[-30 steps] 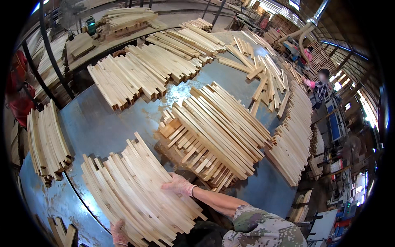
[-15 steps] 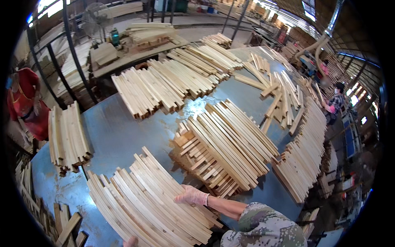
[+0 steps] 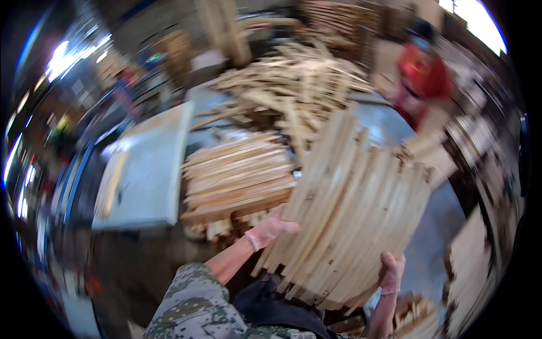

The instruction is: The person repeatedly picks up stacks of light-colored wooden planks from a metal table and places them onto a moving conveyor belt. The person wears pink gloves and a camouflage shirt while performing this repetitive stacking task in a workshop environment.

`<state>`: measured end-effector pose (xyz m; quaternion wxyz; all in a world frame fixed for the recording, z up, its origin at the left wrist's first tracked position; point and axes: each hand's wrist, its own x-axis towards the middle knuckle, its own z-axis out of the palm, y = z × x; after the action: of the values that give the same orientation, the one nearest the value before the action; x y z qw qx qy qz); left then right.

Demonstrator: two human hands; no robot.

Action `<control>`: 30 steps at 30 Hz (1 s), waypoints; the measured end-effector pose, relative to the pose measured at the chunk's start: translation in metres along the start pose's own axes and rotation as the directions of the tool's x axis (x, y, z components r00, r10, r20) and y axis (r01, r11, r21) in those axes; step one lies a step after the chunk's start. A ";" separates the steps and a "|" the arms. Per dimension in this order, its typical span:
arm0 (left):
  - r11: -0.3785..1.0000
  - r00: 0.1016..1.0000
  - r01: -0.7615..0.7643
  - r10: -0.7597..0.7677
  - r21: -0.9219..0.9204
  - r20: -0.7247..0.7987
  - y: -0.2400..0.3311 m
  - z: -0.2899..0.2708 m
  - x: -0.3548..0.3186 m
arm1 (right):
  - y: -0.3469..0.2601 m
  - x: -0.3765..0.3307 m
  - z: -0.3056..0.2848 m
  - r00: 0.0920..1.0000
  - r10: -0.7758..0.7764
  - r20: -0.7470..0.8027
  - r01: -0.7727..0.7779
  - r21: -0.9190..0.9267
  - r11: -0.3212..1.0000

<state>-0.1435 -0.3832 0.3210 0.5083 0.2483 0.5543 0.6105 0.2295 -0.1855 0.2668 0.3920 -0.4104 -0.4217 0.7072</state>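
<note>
A wide row of pale wooden strips (image 3: pixel 344 220), lying side by side and tilted, is held in front of my body. My left hand (image 3: pixel 274 226), in a pinkish work glove, grips its left edge, thumb on top. On the opposite edge my right hand (image 3: pixel 391 273) is closed round the outer strips, thumb up. The fingers of both hands are partly hidden by the wood. Just left of the row stands a cross-layered stack of wooden strips (image 3: pixel 240 175). Behind the held strips lies a jumbled heap of loose strips (image 3: pixel 291 85). Motion blurs the picture.
A light blue table or board (image 3: pixel 149 169) stands at the left. A blue tabletop (image 3: pixel 432 237) shows beyond my right hand. A person in red (image 3: pixel 420 76) is at the back right. More stacked wood (image 3: pixel 468 271) lies at the right edge.
My view has swung round to another part of the workshop. The row of strips, earlier on the blue table, is now held up before me between both hands.
</note>
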 end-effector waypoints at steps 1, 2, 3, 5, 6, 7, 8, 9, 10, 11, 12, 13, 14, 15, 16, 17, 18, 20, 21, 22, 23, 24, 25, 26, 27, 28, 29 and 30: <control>0.998 0.997 -0.027 0.024 -0.047 -0.079 -0.025 -0.042 -0.019 | 0.007 -0.004 0.033 0.997 -0.039 0.062 0.039 -0.005 0.999; 0.994 0.992 -0.051 0.040 -0.093 -0.116 -0.041 -0.073 -0.037 | 0.014 -0.010 0.053 0.990 -0.078 0.118 0.080 -0.017 0.997; 0.988 0.988 -0.086 0.069 -0.130 -0.135 -0.043 -0.097 -0.061 | 0.018 -0.016 0.074 0.979 -0.128 0.158 0.132 -0.015 0.991; 0.978 0.959 -0.115 0.064 -0.173 -0.277 -0.007 -0.065 -0.126 | -0.021 0.005 0.094 0.939 0.010 0.344 0.017 -0.076 0.997; 0.972 0.952 -0.135 0.074 -0.191 -0.297 -0.005 -0.099 -0.158 | -0.009 -0.016 0.128 0.924 0.022 0.382 0.014 -0.089 0.996; 0.964 0.937 -0.161 0.082 -0.213 -0.339 -0.009 -0.120 -0.183 | -0.005 -0.024 0.157 0.903 0.032 0.429 0.015 -0.106 0.994; 0.954 0.921 -0.187 0.087 -0.235 -0.380 -0.013 -0.140 -0.209 | 0.000 -0.035 0.188 0.879 0.043 0.474 0.018 -0.123 0.992; 0.940 0.907 -0.238 0.124 -0.246 -0.403 -0.010 -0.147 -0.235 | 0.000 -0.046 0.208 0.859 0.060 0.508 0.014 -0.140 0.990; 0.941 0.887 -0.249 0.127 -0.229 -0.445 -0.004 -0.155 -0.263 | 0.005 -0.055 0.228 0.825 0.072 0.561 0.012 -0.145 0.989; 0.943 0.865 -0.258 0.128 -0.212 -0.485 0.001 -0.163 -0.292 | 0.014 -0.060 0.248 0.788 0.084 0.610 0.010 -0.149 0.989; 0.945 0.855 -0.259 0.128 -0.201 -0.503 0.004 -0.180 -0.314 | 0.028 -0.069 0.269 0.764 0.087 0.640 0.016 -0.154 0.988; 0.932 0.827 -0.300 0.148 -0.203 -0.542 0.004 -0.195 -0.339 | 0.040 -0.080 0.296 0.737 0.089 0.670 0.020 -0.154 0.988; 0.923 0.809 -0.318 0.144 -0.217 -0.570 0.006 -0.208 -0.362 | 0.046 -0.092 0.318 0.709 0.133 0.692 0.016 -0.205 0.979; 0.915 0.784 -0.334 0.137 -0.225 -0.606 0.007 -0.221 -0.391 | 0.050 -0.116 0.352 0.674 0.182 0.716 0.008 -0.253 0.967; 0.908 0.760 -0.349 0.129 -0.233 -0.638 0.008 -0.235 -0.419 | 0.057 -0.137 0.379 0.638 0.230 0.735 0.002 -0.300 0.954; 0.908 0.717 -0.360 0.121 -0.216 -0.686 -0.003 -0.255 -0.442 | 0.079 -0.147 0.402 0.621 0.234 0.748 -0.019 -0.284 0.959; 0.907 0.702 -0.359 0.108 -0.219 -0.704 -0.011 -0.272 -0.463 | 0.098 -0.156 0.422 0.601 0.263 0.755 -0.042 -0.299 0.953; 0.906 0.675 -0.357 0.082 -0.227 -0.734 -0.016 -0.300 -0.497 | 0.127 -0.165 0.461 0.560 0.319 0.765 -0.083 -0.331 0.940; 0.902 0.669 -0.363 0.076 -0.235 -0.739 -0.017 -0.310 -0.509 | 0.138 -0.167 0.478 0.541 0.347 0.766 -0.066 -0.372 0.926; 0.898 0.666 -0.369 0.076 -0.240 -0.742 -0.013 -0.321 -0.518 | 0.153 -0.163 0.492 0.491 0.381 0.783 -0.101 -0.383 0.918; 0.895 0.664 -0.375 0.076 -0.244 -0.744 -0.008 -0.332 -0.524 | 0.166 -0.155 0.505 0.441 0.412 0.797 -0.134 -0.396 0.909; 0.903 0.667 -0.355 0.063 -0.243 -0.742 -0.006 -0.347 -0.530 | 0.178 -0.154 0.522 0.381 0.447 0.809 -0.171 -0.413 0.895; 0.912 0.662 -0.329 0.039 -0.243 -0.748 -0.008 -0.364 -0.539 | 0.181 -0.166 0.544 0.360 0.491 0.793 -0.190 -0.453 0.871; 0.921 0.659 -0.303 0.016 -0.246 -0.752 -0.011 -0.383 -0.545 | 0.181 -0.178 0.564 0.341 0.534 0.774 -0.207 -0.492 0.846; 0.912 0.663 -0.298 -0.014 -0.281 -0.749 -0.020 -0.403 -0.549 | 0.183 -0.189 0.579 0.330 0.574 0.749 -0.224 -0.529 0.818; 0.912 0.666 -0.279 -0.043 -0.301 -0.745 -0.024 -0.425 -0.550 | 0.192 -0.194 0.592 0.350 0.578 0.738 -0.196 -0.545 0.815; 0.911 0.670 -0.258 -0.070 -0.320 -0.739 -0.028 -0.446 -0.550 | 0.204 -0.197 0.605 0.371 0.578 0.727 -0.169 -0.559 0.812; 0.911 0.676 -0.235 -0.097 -0.339 -0.730 -0.027 -0.465 -0.547 | 0.214 -0.198 0.616 0.396 0.576 0.715 -0.142 -0.571 0.808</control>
<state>-0.3398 -1.0741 0.3162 0.2592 -0.1069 0.5615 0.7786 -0.3061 -0.6055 0.3093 -0.1412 -0.1541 -0.5985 0.7734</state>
